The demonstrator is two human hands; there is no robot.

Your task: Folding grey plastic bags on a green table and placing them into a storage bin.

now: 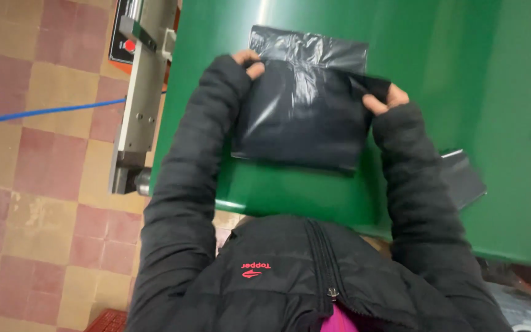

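Both hands pinch a black plastic bag: left hand and right hand gripping its upper corners, mid-fold; next needs an even crease.

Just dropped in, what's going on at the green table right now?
A person in a black puffer jacket holds a dark plastic bag flat on the green table. The left hand pinches its upper left corner, the right hand grips its upper right edge. Another dark bag lies at the right.
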